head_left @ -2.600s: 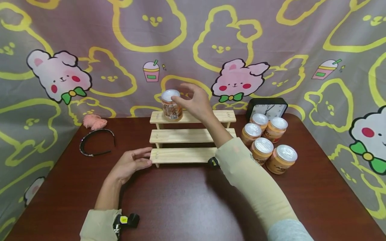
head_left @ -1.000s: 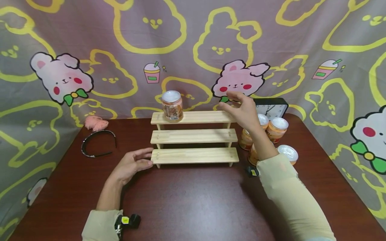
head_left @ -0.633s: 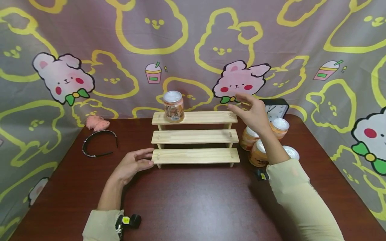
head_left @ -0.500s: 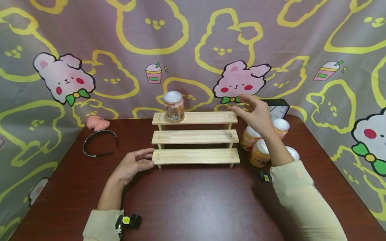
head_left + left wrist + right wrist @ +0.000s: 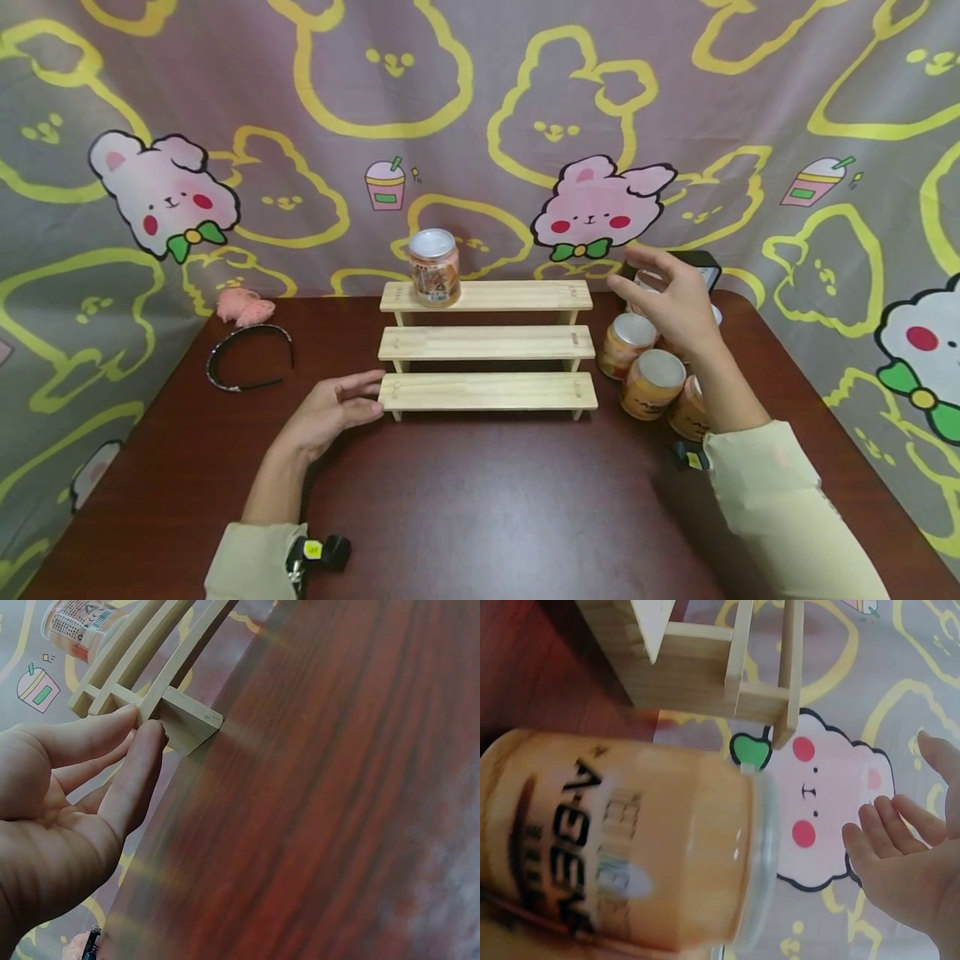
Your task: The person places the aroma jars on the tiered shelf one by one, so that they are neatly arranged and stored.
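Note:
A three-tier wooden display rack [image 5: 487, 390] stands on the brown table. My left hand [image 5: 326, 414] holds the left end of its lowest board, thumb and index fingertips at the board's end in the left wrist view [image 5: 82, 817]. One orange jar with a silvery lid [image 5: 435, 271] is upright on the top tier, towards the left. My right hand [image 5: 675, 304] holds nothing, fingers spread and loosely bent, above several similar jars [image 5: 652, 385] right of the rack. It hides some of them. In the right wrist view a jar [image 5: 630, 840] looms close, with the hand [image 5: 911, 851] beyond its lid.
A black square clock [image 5: 701, 265] is behind the jars, mostly covered by the right hand. On the left of the table [image 5: 480, 517] lie a dark headband [image 5: 213, 358] and a pink fluffy item [image 5: 245, 307]. A patterned curtain [image 5: 465, 75] surrounds the back and sides.
My right hand has let go of the jar on the top tier and moved right, over the group of jars. The left hand has stayed at the rack's end.

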A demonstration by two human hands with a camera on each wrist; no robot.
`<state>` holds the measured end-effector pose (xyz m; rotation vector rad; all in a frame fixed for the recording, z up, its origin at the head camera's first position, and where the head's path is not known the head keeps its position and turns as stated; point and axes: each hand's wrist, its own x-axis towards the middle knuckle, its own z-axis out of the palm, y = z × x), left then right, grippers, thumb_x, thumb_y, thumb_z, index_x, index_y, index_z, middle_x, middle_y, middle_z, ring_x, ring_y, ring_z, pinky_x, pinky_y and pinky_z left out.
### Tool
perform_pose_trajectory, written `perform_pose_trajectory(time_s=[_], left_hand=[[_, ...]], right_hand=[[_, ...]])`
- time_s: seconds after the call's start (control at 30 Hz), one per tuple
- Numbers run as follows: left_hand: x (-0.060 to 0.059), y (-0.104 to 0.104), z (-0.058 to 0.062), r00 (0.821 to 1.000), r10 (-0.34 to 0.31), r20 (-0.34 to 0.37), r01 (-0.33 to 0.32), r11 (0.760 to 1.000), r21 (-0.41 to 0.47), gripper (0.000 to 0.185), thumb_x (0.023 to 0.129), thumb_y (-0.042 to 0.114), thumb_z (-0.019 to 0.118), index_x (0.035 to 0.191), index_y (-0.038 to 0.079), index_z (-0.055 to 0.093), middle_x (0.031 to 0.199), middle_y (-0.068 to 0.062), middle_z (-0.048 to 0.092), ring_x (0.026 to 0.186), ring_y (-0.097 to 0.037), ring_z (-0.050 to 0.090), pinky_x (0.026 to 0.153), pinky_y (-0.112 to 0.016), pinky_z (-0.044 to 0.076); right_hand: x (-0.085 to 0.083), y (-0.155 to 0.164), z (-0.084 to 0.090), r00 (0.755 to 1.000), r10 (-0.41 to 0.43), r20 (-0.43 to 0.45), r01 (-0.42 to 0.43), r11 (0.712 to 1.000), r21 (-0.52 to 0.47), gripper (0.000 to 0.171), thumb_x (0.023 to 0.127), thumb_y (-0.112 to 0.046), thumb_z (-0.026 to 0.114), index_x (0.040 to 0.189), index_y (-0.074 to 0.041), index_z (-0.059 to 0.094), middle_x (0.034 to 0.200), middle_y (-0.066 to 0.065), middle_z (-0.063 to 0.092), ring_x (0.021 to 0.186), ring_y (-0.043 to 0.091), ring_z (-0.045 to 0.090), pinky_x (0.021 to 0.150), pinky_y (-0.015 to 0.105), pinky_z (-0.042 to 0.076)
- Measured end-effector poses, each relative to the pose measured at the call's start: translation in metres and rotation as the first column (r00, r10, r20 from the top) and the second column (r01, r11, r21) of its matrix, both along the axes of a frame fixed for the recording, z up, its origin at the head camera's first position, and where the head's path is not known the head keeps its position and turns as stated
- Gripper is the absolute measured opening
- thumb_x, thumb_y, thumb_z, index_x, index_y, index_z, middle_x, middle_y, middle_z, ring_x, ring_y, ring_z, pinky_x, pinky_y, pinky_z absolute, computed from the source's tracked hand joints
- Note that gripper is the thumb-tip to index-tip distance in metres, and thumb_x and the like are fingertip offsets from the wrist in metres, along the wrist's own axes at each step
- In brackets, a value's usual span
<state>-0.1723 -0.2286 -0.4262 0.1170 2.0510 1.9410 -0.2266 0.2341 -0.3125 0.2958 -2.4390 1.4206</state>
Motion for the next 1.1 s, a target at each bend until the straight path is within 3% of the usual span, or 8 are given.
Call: perform_pose_trajectory(time_s=[0.2,0.37,0.53,0.67,0.8,1.1], left_hand=[[0.000,0.000,0.000,1.000,-0.001,0.007,0.001,1.000,0.000,0.063,0.094,-0.006,0.066,0.150,-0.012,0.038,0.136,-0.031,0.051,0.098,-0.011,0.067,0.086,-0.026,0.056],[-0.001,0.000,0.000,1.000,-0.005,0.003,0.005,1.000,0.004,0.063,0.094,-0.007,0.065,0.150,-0.012,0.037,0.134,-0.030,0.053,0.097,-0.011,0.067,0.087,-0.026,0.055],[0.000,0.000,-0.001,1.000,-0.007,-0.002,0.007,1.000,0.000,0.063,0.094,-0.007,0.066,0.150,-0.011,0.037,0.134,-0.030,0.053,0.097,-0.011,0.067,0.086,-0.026,0.055],[-0.001,0.000,-0.001,1.000,-0.005,-0.002,0.005,1.000,-0.008,0.064,0.094,-0.006,0.066,0.150,-0.011,0.037,0.134,-0.030,0.052,0.097,-0.012,0.067,0.084,-0.026,0.056],[-0.001,0.000,-0.001,1.000,-0.006,-0.005,0.006,1.000,-0.002,0.064,0.094,-0.006,0.066,0.150,-0.012,0.037,0.134,-0.031,0.052,0.097,-0.011,0.067,0.085,-0.026,0.056],[-0.001,-0.002,-0.002,1.000,-0.015,-0.009,0.015,1.000,-0.001,0.064,0.094,-0.005,0.066,0.150,-0.011,0.037,0.134,-0.029,0.053,0.098,-0.012,0.067,0.085,-0.027,0.056]], right_hand=[[0.008,0.014,-0.003,0.999,-0.034,0.040,0.032,0.998,0.052,0.059,0.093,-0.032,0.075,0.141,-0.003,0.057,0.139,0.018,0.057,0.130,0.034,0.054,0.106,0.041,0.046],[0.012,0.025,-0.006,0.998,-0.038,0.041,0.034,0.995,0.095,0.055,0.094,-0.031,0.074,0.139,-0.004,0.059,0.137,0.016,0.060,0.127,0.029,0.055,0.107,0.041,0.045],[0.016,0.038,-0.011,0.997,-0.028,0.065,0.020,0.992,0.121,0.055,0.095,-0.032,0.073,0.142,-0.007,0.059,0.138,0.015,0.059,0.125,0.026,0.057,0.098,0.021,0.049],[0.020,0.046,-0.015,0.997,-0.019,0.077,0.010,0.994,0.111,0.053,0.096,-0.031,0.072,0.142,-0.008,0.058,0.138,0.017,0.059,0.118,0.015,0.061,0.086,0.009,0.048],[0.022,0.052,-0.018,0.995,-0.009,0.104,-0.001,0.996,0.093,0.052,0.096,-0.031,0.072,0.141,-0.009,0.059,0.138,0.017,0.059,0.109,0.000,0.061,0.084,0.009,0.048],[0.027,0.063,-0.024,0.989,0.013,0.150,-0.022,0.998,0.058,0.050,0.096,-0.026,0.073,0.141,-0.008,0.059,0.135,0.003,0.061,0.105,-0.005,0.062,0.081,0.012,0.051]])
